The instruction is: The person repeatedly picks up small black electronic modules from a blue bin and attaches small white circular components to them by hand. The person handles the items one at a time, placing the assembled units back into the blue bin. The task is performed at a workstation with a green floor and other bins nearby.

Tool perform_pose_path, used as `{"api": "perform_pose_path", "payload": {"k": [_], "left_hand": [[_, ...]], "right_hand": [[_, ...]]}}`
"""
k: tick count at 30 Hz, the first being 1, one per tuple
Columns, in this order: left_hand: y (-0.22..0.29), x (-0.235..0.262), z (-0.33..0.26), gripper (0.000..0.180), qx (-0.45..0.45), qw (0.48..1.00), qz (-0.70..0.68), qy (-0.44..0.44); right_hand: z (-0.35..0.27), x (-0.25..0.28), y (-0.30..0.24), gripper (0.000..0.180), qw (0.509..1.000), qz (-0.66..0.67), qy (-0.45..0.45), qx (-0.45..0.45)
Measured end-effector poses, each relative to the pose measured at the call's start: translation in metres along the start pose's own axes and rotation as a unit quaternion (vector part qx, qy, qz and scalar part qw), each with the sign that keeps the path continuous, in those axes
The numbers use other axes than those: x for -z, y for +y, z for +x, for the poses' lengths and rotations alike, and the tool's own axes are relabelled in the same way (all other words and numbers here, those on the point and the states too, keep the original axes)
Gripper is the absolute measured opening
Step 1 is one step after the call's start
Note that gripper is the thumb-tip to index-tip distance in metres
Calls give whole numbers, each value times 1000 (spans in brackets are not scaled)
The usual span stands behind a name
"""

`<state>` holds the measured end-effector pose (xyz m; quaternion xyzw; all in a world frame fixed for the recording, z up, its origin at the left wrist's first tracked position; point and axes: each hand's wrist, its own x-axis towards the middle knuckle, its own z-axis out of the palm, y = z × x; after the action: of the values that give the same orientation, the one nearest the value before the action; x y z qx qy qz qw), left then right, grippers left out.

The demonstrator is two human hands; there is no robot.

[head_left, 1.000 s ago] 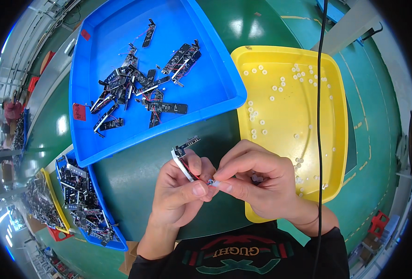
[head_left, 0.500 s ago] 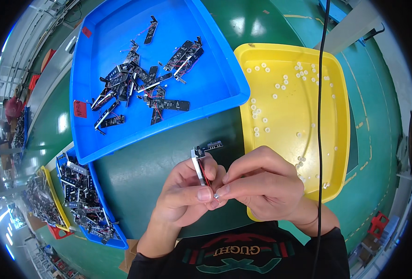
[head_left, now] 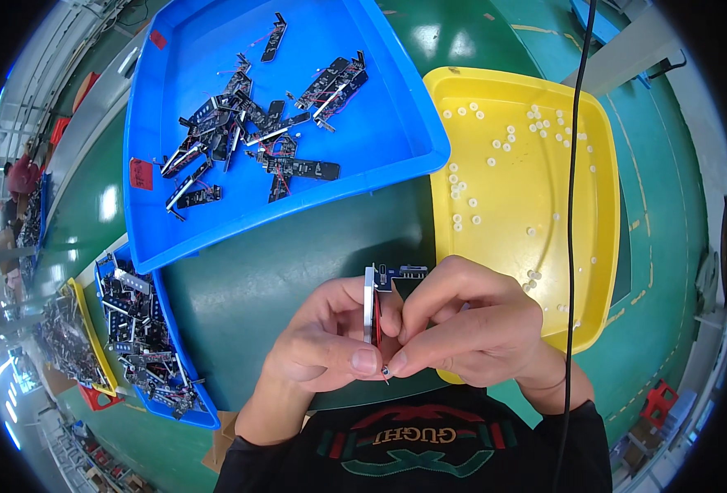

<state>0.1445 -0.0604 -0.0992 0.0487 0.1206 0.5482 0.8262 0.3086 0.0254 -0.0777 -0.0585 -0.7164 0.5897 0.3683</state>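
Observation:
My left hand [head_left: 322, 333] is closed around a small circuit board assembly [head_left: 369, 304] with a white strip, red wires and a dark blue board sticking out to the right. Close against it, my right hand [head_left: 478, 329] pinches a tiny metallic part [head_left: 386, 371] at the wire end, near my left thumb. Fingers hide most of the assembly's lower half. Beyond my hands, a blue tray [head_left: 298, 215] holds several black circuit board assemblies [head_left: 216, 123] with wires. To the right, a yellow tray [head_left: 503, 246] carries scattered small white rings [head_left: 460, 189].
A dark green table [head_left: 240, 329] lies under the trays. At the left stand a second blue tray [head_left: 184, 370], full of board assemblies, and a yellow one [head_left: 92, 333]. A black cable [head_left: 573, 205] hangs down across the right side, in front of the yellow tray.
The board assembly has turned more upright and shifted slightly right and down with my left hand. My right hand keeps its pinch beside it. The whole view has shifted slightly.

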Motion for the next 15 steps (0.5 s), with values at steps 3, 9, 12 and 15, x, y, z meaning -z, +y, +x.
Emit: {"api": "perform_pose_path", "payload": {"k": [3,9,12,15], "left_hand": [[0,1,-1,28,6,1000,7,4],[-2,-5,0,30,-20,997,67,33],[-3,-12,1,31,-66,989,120,62],[-4,-12,3,30,-114,975,176,72]], "right_hand": [[0,-1,-2,20,1000,0,-3,-7],[-1,-2,1,20,999,10,35,-35],[-1,-2,2,19,996,25,53,-60],[-4,-4,2,19,993,28,71,-89]]}}
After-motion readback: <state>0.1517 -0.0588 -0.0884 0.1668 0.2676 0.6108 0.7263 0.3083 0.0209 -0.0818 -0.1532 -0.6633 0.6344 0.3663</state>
